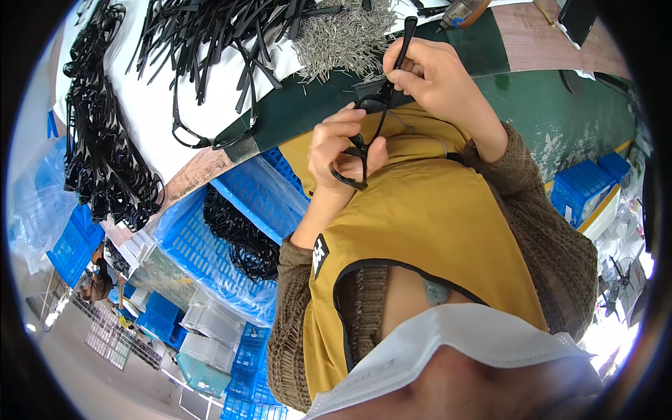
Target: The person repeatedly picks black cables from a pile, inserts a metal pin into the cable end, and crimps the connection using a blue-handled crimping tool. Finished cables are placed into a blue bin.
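My left hand [336,149] grips the front of a black eyeglass frame [366,157], its rims between thumb and fingers. Pinched in my right hand [433,76] is a black temple arm [405,44], which points up and away from me. Its lower end meets the frame front near the hinge; whether it is attached, I cannot tell. Both hands are above my mustard apron [420,199], near the table edge. Just beyond them is a heap of small metal pins or screws [341,42]. Another black frame with temple arms [197,139] rests at the table's left edge.
Loose black temple arms [205,42] are heaped on white sheeting, left of which lies a long pile of black frames [105,142]. A powered screwdriver [462,16] and a phone [577,21] lie at far right. Below the left edge, a lined blue crate [184,231] holds black frames.
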A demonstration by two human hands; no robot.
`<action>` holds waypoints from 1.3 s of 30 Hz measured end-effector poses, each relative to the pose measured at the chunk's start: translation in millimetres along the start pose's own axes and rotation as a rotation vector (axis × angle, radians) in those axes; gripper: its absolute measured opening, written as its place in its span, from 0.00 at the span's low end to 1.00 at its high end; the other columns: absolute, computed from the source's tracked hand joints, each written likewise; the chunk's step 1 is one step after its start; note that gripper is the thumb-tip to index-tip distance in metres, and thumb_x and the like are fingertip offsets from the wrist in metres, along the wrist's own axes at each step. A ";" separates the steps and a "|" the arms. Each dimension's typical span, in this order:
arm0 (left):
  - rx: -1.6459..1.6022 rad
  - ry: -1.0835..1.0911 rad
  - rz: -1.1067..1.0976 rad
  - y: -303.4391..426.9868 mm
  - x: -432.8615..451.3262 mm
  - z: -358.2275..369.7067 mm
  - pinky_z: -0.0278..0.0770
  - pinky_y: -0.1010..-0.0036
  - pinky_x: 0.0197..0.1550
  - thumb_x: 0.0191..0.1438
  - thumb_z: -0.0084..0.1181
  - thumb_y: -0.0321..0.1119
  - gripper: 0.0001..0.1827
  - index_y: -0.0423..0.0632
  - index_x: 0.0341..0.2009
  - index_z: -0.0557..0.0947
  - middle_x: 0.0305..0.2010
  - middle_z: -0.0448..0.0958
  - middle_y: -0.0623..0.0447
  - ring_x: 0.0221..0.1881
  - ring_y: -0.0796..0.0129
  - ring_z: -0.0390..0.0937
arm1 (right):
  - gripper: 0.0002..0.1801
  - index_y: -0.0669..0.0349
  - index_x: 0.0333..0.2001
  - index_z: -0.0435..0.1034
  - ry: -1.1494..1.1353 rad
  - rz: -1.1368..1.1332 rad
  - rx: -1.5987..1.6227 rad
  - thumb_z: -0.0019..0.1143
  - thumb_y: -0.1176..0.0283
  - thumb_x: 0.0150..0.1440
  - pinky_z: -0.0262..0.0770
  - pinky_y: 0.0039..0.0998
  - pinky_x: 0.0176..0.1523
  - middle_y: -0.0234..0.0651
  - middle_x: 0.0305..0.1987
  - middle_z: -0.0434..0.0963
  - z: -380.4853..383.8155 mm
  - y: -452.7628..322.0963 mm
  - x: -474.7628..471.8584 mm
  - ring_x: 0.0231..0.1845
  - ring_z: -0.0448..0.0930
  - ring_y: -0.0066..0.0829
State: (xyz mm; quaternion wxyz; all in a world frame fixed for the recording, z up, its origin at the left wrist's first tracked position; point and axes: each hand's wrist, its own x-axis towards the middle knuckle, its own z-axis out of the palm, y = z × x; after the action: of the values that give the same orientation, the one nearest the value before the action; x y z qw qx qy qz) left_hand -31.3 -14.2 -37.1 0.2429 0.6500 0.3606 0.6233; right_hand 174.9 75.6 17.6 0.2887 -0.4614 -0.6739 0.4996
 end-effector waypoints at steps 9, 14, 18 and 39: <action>-0.677 0.508 -0.553 23.9 39.4 -25.6 0.85 0.50 0.45 0.74 0.39 0.39 0.13 0.42 0.41 0.67 0.33 0.74 0.43 0.34 0.50 0.81 | 0.17 0.67 0.53 0.74 0.029 -0.472 -0.345 0.62 0.82 0.59 0.80 0.27 0.48 0.32 0.44 0.78 -12.6 -49.0 68.5 0.40 0.81 0.26; -0.696 0.371 -0.961 22.1 54.0 -39.2 0.81 0.64 0.32 0.68 0.27 0.71 0.42 0.42 0.33 0.75 0.18 0.69 0.51 0.21 0.55 0.77 | 0.01 0.63 0.29 0.72 0.272 -0.763 -0.985 0.54 0.79 0.53 0.74 0.39 0.46 0.41 0.33 0.73 7.0 -80.3 165.7 0.44 0.75 0.43; -0.824 0.361 -0.981 24.5 64.4 -45.2 0.81 0.66 0.27 0.65 0.19 0.77 0.51 0.37 0.37 0.78 0.19 0.70 0.52 0.20 0.58 0.76 | 0.05 0.66 0.35 0.74 0.299 -0.550 -0.600 0.57 0.75 0.58 0.74 0.36 0.49 0.39 0.35 0.75 -17.2 -78.7 109.1 0.47 0.76 0.39; -1.105 -0.170 -1.692 37.6 42.0 14.8 0.81 0.68 0.24 0.74 0.24 0.59 0.37 0.37 0.58 0.74 0.31 0.75 0.52 0.19 0.64 0.77 | 0.05 0.70 0.45 0.71 0.110 -0.227 0.286 0.51 0.84 0.65 0.83 0.28 0.50 0.39 0.45 0.74 -10.6 32.9 -12.1 0.45 0.81 0.29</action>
State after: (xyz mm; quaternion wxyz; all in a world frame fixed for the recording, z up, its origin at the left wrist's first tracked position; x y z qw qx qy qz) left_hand -12.1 -3.2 16.8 0.8962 0.0201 0.3452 0.2780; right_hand 199.8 71.3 -8.9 0.4423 -0.3635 -0.6268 0.5285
